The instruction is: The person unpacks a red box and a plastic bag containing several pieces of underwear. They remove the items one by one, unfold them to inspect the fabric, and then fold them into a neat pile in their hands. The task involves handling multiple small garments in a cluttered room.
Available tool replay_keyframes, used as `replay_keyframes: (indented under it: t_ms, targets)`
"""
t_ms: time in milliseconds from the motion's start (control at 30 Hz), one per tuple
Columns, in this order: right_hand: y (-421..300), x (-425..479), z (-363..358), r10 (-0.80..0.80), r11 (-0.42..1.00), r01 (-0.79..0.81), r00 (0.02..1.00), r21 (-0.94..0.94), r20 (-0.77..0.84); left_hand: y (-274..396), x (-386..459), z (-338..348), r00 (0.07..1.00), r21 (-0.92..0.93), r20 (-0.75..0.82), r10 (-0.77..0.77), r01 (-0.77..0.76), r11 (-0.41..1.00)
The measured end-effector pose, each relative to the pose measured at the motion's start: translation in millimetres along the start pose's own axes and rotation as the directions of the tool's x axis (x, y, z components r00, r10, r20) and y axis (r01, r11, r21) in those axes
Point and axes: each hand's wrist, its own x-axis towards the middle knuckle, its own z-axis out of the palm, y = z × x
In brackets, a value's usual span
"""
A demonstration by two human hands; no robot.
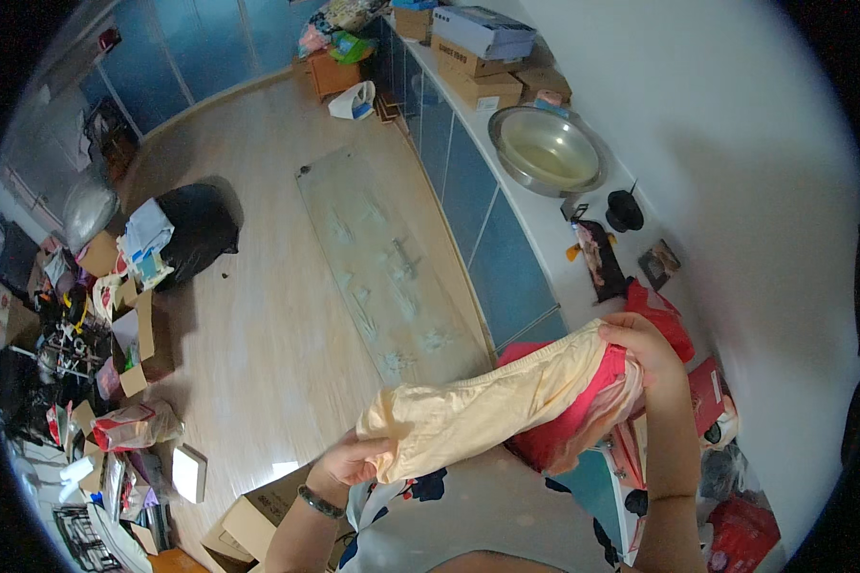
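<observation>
A pale yellow cloth garment (484,405) with a gathered, elastic-looking edge is stretched between both hands in front of my body. My left hand (347,458), with a dark beaded bracelet at the wrist, pinches its lower left end. At the upper right end, my right hand (641,347) grips the gathered edge. Bright pink cloth (570,415) and paler peach-pink fabric hang below that hand; whether they belong to the same garment I cannot tell. Under the garment shows my light top (473,508) with dark flower prints.
A long white counter (545,251) over blue cabinets runs along the right wall, bearing a metal basin (548,150) and cardboard boxes (476,86). Across the wooden floor lie a glass panel (380,265), a black plastic bag (197,229), an open carton (147,340) and heaped belongings at left.
</observation>
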Motion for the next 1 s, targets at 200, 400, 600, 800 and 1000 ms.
replay_keyframes:
  t_ms: [200, 400, 600, 800, 1000]
  targets:
    - [34.3, 23.8, -12.5, 0.09, 0.84, -0.083, 0.996, -0.537, -0.012, 5.5, -2.9, 15.2, 0.964, 0.046, -0.265, -0.026, 0.04, 0.998]
    - [89.6, 44.7, -22.2, 0.294, 0.186, 0.115, 0.941, -0.976, 0.167, -5.0, -17.3, 43.0, 0.732, 0.892, -0.43, 0.529, 0.436, 0.12]
    - [100.6, 37.1, -16.6, 0.395, 0.264, 0.016, 0.911, -0.964, 0.123, 14.4, -1.1, 41.2, 0.893, 0.936, 0.345, 0.288, -0.305, -0.177]
    - [93.2, 24.7, -31.7, 0.311, 0.482, -0.018, 0.938, -0.876, 0.152, 19.7, 10.0, 64.7, 0.948, 0.98, 0.145, 0.284, -0.096, -0.177]
    - [70.3, 6.6, -46.8, -0.075, 0.783, 0.218, 0.963, -0.583, 0.26, 32.3, 17.2, 53.2, 0.751, 0.956, 0.204, 0.628, -0.016, -0.292]
